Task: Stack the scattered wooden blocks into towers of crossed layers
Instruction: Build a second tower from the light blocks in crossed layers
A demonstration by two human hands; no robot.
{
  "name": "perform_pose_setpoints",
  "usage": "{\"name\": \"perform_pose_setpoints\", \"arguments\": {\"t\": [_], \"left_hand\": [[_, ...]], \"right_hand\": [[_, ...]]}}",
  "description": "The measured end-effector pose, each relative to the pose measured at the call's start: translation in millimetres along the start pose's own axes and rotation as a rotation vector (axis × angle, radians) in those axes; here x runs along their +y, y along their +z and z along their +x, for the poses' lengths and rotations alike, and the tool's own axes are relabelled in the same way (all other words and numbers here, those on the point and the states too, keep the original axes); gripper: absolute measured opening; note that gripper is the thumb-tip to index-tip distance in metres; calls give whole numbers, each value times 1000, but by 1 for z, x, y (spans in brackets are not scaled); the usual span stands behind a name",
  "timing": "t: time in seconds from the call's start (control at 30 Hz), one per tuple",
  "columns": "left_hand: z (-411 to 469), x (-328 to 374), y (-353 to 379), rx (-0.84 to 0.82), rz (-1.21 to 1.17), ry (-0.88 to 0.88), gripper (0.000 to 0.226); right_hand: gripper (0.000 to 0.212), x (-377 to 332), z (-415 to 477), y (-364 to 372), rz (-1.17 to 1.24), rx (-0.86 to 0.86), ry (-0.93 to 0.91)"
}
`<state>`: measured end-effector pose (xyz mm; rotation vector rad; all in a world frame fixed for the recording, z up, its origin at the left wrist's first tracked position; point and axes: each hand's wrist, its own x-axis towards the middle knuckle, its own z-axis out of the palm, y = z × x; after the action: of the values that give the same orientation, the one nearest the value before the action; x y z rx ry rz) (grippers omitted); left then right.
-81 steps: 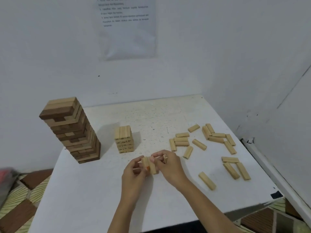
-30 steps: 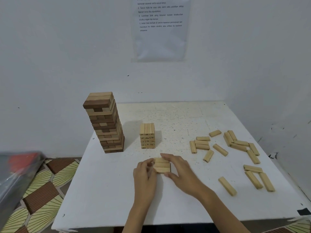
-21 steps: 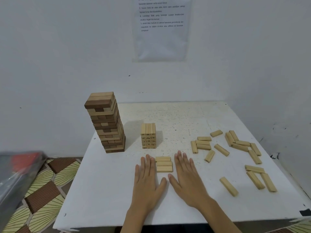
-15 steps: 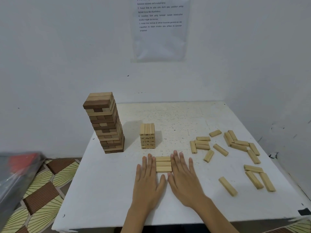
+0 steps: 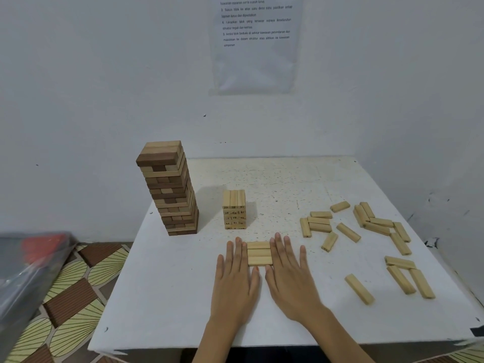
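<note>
Closed inward: left hand (image 5: 235, 281), right hand (image 5: 290, 280) | grip apart, flat, flanking block row (image 5: 259, 254) | small tower (image 5: 234, 209): "25"

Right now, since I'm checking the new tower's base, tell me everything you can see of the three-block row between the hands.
The three-block row is pale wood: three bars lying flat, long sides touching, forming one squarish layer. It rests on the white table, in front of the small tower. The left hand and right hand, fingers straight, press against its ends.
</note>
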<state>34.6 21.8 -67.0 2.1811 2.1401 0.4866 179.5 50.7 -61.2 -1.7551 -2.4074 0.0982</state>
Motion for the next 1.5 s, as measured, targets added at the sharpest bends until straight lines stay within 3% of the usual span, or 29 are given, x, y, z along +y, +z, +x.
{"name": "perform_pose_setpoints", "arguments": {"t": [0.2,0.3,0.47,0.6,0.77,1.23,1.37,1.43,1.5], "left_hand": [[0,0,-1,-18,-34,8,60],[-3,0,0,17,-65,8,65],[-3,4,-6,0,-114,-4,71],[-3,0,-4,-12,14,-3,60],[-3,1,-8,-15,47,19,58],[-3,1,-5,-60,-53,-17,59],[-2,2,-15,-122,-146,-15,73],[-1,4,-22,-150,-193,-38,90],[-1,4,-26,-128,-335,-93,91]], "right_hand": [[70,3,1,-6,16,-91,-35],[76,9,5,-15,241,-62,-98],[37,22,23,-35,532,42,-235],[25,30,37,-43,464,-5,-362],[28,30,45,-44,357,-21,-474],[25,24,51,-52,415,-63,-483],[45,21,49,-55,509,-79,-384],[48,19,48,-57,539,-75,-354],[47,17,46,-59,568,-42,-341]]}}
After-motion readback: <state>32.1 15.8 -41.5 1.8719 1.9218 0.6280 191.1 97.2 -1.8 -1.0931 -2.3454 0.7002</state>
